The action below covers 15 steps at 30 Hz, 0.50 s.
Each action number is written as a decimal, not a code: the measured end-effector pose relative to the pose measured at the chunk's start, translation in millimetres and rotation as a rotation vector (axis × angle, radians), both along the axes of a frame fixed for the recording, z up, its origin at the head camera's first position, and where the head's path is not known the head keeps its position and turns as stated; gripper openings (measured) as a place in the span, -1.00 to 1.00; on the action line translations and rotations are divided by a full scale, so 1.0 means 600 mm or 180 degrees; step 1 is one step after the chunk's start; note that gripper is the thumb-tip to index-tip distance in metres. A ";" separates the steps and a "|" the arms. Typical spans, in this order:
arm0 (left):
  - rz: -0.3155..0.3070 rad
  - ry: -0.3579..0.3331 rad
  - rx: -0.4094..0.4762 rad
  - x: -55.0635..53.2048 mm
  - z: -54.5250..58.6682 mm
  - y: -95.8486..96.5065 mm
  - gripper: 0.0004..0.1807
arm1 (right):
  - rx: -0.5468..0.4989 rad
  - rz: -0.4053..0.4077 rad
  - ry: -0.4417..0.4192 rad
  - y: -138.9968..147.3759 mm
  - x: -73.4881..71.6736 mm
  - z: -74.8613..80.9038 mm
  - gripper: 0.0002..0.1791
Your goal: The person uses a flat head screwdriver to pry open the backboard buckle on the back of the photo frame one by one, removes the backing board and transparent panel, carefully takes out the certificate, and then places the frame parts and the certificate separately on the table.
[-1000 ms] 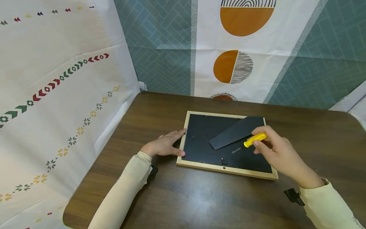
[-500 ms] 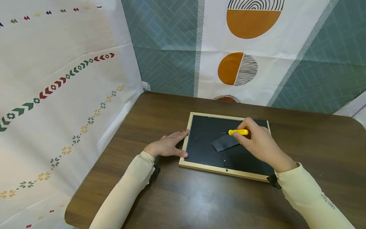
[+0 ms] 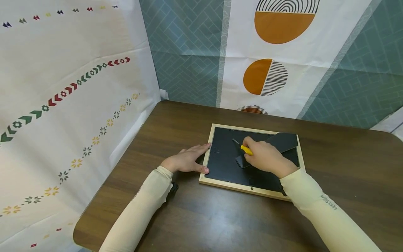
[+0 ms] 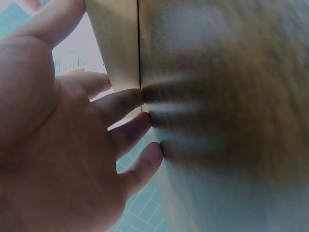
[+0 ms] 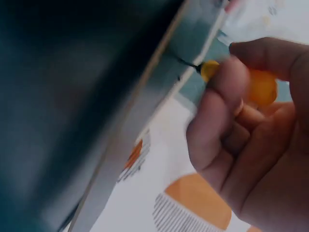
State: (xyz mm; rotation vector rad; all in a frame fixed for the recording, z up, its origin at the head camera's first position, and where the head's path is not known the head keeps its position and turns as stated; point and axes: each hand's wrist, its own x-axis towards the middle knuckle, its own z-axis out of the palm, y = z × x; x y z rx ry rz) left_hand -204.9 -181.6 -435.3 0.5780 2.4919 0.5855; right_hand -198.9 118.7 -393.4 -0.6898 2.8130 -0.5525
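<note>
Gripping the yellow handle of a screwdriver (image 3: 246,149), the right hand (image 3: 263,154) has its thumb and fingers curled round the tool, and the thin shaft points away from the person and to the left. Whether the tip touches the black back panel (image 3: 224,159) beneath cannot be told; the right wrist view is blurred there. For good control, the grip would best stay close to the shaft, with the blade set low and flat so that it does not score the panel, and with light, even pressure, since a slip could send the tip toward the wooden rim. The left hand (image 3: 186,161), its fingers and thumb spread wide, rests at the left side of the frame (image 3: 228,185) and grips no tool; firm, steady contact there should check any sliding.

The frame lies back upward on the brown table (image 3: 201,217), directly below the right hand and just to the right of the left hand's palm. A black stand leaf (image 3: 284,141) lies aslant over the panel, reaching toward the far right corner, its middle hidden by the right hand. Beyond the table hangs a patterned cloth (image 3: 185,59).
</note>
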 end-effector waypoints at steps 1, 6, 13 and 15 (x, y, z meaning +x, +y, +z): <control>0.0001 0.0000 0.0002 0.000 0.000 0.000 0.17 | 0.0057 0.0046 0.0085 -0.007 -0.002 -0.004 -0.60; -0.0035 0.0003 0.0004 0.000 -0.001 0.000 0.17 | 0.0295 0.0166 0.0632 -0.034 -0.006 -0.022 -0.49; -0.0013 0.0017 -0.0005 -0.001 0.000 -0.002 0.16 | 0.0384 0.0117 0.0833 -0.055 -0.009 -0.026 -0.51; -0.0014 0.0015 0.0002 -0.001 0.000 -0.003 0.16 | 0.0438 0.0123 0.0817 -0.062 -0.010 -0.028 -0.53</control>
